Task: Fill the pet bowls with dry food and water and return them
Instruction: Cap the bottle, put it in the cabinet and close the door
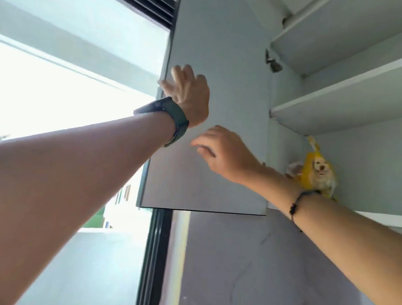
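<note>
The left hand [190, 96] lay with straight, spread fingers against the grey cabinet door [211, 129], near the door's outer edge, holding nothing. Whether the palm pressed flat on the panel or only the fingertips met its edge could not be told through the blur. The right hand [224, 154] was loose and released too, its fingers slightly bent and pointing left, in front of the lower half of the same door; contact with the panel could not be made out.

The left arm reached up from the lower left, nearly straight, with a dark watch [166, 116] strapped at the wrist. The right arm came in from the lower right, crossing in front of the cabinet's bottom shelf, with a thin dark bracelet [298, 203] round its wrist.

The door stood swung open to the left, its hinges [273, 63] showing on the cabinet's side wall. Inside, to the right, were pale shelves [343, 101] stacked one above another. On the lowest shelf, right behind the right wrist, sat a yellow bag of pet food [318, 171] with a small dog pictured on it, upright and tucked toward the left corner. Something pale lay just beside it, too blurred to name. Left of the door was a bright window [55, 92] with a dark frame.
</note>
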`<state>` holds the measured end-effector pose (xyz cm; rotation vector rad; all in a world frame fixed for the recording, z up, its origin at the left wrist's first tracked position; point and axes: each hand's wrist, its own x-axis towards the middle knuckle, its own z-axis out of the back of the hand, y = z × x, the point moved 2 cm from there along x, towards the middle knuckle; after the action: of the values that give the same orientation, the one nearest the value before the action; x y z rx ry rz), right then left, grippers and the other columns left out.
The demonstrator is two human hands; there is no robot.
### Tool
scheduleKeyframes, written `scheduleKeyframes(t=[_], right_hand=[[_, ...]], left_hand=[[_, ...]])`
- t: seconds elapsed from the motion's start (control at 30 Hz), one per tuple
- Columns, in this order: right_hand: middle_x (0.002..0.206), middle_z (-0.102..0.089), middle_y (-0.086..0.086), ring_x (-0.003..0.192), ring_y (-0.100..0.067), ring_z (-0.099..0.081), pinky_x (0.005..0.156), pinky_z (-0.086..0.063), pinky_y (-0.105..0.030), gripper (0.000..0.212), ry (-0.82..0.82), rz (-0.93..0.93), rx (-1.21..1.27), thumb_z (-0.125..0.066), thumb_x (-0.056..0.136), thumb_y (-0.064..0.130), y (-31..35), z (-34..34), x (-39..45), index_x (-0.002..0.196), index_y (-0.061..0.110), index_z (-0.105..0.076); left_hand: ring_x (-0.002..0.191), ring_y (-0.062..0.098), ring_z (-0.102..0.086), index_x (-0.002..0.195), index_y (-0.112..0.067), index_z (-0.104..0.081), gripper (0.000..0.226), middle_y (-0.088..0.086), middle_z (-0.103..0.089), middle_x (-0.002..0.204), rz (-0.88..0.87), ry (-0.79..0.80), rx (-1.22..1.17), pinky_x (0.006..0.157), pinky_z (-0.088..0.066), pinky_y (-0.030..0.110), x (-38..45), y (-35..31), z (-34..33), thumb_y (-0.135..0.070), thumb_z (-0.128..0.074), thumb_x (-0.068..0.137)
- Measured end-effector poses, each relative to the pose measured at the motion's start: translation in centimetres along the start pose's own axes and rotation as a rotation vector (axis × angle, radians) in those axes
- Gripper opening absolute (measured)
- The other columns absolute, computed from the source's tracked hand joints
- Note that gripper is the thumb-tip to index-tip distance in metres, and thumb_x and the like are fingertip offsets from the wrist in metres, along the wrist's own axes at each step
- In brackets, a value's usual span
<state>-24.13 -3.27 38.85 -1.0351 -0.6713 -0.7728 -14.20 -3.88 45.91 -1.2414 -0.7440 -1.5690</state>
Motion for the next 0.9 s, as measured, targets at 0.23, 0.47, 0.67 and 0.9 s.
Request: scheduleKeyframes(t=[0.23,0.47,0.67,0.9], right_hand=[[0.097,-0.07,-0.016,0.094,-0.031,-0.064,0.089,-0.041,-0.03,0.032,-0.075,0.397,-0.107,-0.049,0.085,0.019,7.7,-4.0,1.8,0.099,-0.002,-0.07],[0.073,-0.065,-0.01,0.074,-0.029,-0.06,0.083,-0.048,-0.041,0.03,-0.045,0.651,-0.253,-0.049,0.088,0.022,7.6,-3.3,0.2,0.071,0.004,-0.066],[0.061,-0.048,-0.01,0.065,-0.019,-0.03,0.062,-0.036,-0.036,0.03,-0.143,0.665,-0.148,-0.046,0.087,0.008,5.5,3.0,-4.3,0.058,0.005,-0.052],[0.065,-0.056,-0.018,0.063,-0.031,-0.048,0.072,-0.038,-0.038,0.041,0.069,0.521,-0.332,-0.034,0.09,0.01,-0.1,12.4,-12.3,0.06,-0.003,-0.058]], left_hand=[[0.113,0.038,-0.052,0.128,-0.002,-0.039,0.048,0.019,-0.05,0.123,0.255,0.102,-0.45,0.082,-0.045,0.038,-0.1,6.5,-1.1,-0.009,-0.057,0.085],[0.079,0.027,-0.05,0.089,-0.009,-0.055,0.018,0.006,-0.051,0.08,0.132,-0.079,-0.601,0.065,-0.037,0.028,-1.9,5.9,-0.7,-0.025,-0.059,0.081],[0.057,0.011,-0.039,0.09,-0.007,-0.05,0.013,-0.002,-0.048,0.07,-0.052,-0.309,-0.915,0.05,-0.031,0.021,-3.6,-1.4,1.8,-0.018,-0.05,0.084],[0.084,0.022,-0.047,0.12,-0.005,-0.042,0.042,0.005,-0.051,0.1,-0.222,-0.182,-1.396,0.067,-0.038,0.026,-5.3,-14.3,4.5,0.0,-0.045,0.078]])
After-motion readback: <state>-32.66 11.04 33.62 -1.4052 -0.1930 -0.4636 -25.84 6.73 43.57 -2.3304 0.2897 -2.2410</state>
